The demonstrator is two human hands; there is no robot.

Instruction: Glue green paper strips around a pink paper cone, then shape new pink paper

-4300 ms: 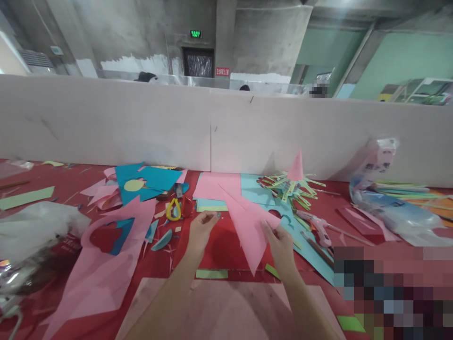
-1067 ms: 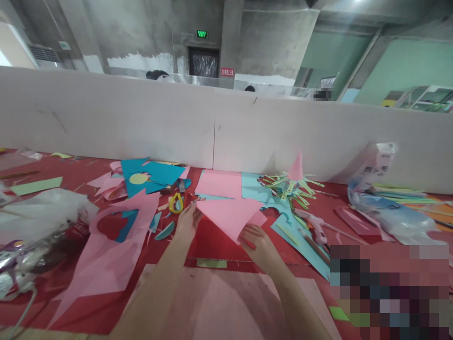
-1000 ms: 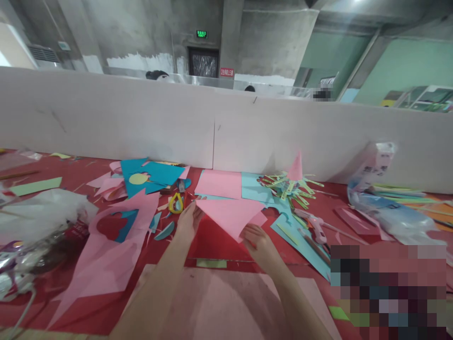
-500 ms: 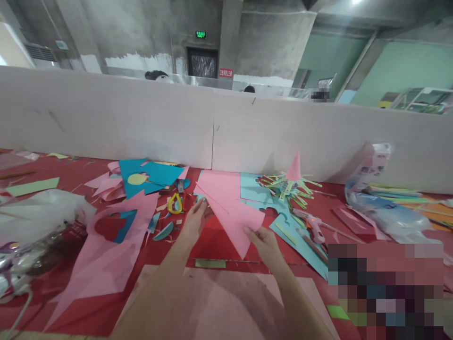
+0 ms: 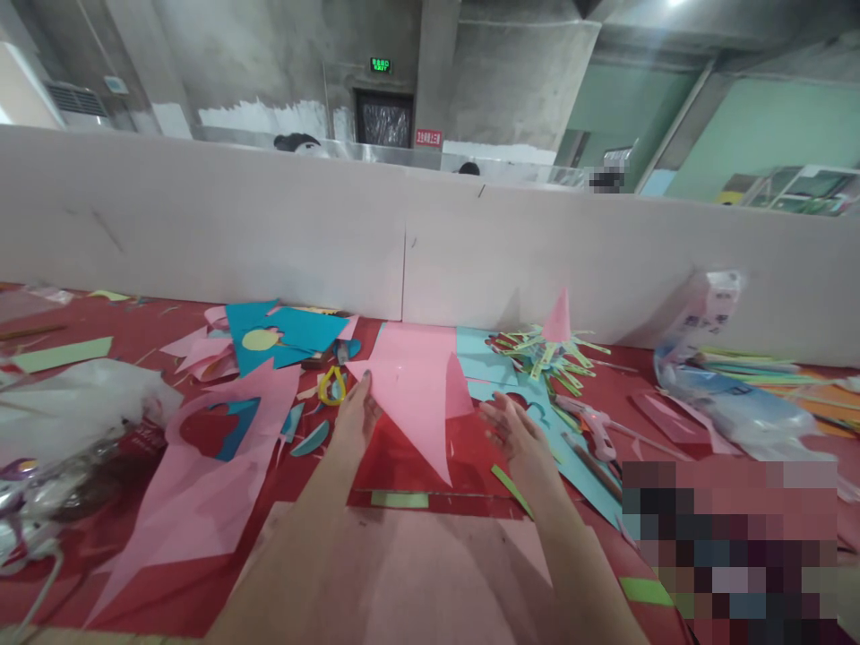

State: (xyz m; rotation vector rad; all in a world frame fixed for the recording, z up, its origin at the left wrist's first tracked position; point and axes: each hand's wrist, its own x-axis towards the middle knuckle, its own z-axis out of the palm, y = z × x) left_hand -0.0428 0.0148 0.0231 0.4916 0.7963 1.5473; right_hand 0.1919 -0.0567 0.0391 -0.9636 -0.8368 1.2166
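Observation:
A pointed pink sheet (image 5: 420, 403) stands over a red board (image 5: 470, 457), its tip toward me. My left hand (image 5: 357, 412) is at the sheet's left edge, thumb and fingers closed on it. To the right of the sheet, my right hand (image 5: 514, 428) is empty, its fingers spread and apart from the paper. Behind lies another pink sheet (image 5: 420, 339), next to light blue paper (image 5: 485, 354). A pink cone (image 5: 558, 318) rises from a green fringed piece (image 5: 537, 356) at the back right.
Yellow-handled scissors (image 5: 331, 386) lie left of the board. On the right are a glue gun (image 5: 597, 432) and a plastic bag (image 5: 745, 403). Cut pink paper (image 5: 194, 511) and a filled clear bag (image 5: 81, 448) occupy the left. A white partition (image 5: 269, 233) runs behind.
My right hand has let go of the pink sheet and opened to its right. The sheet has turned and shifted left with my left hand. A green strip now shows by my right wrist.

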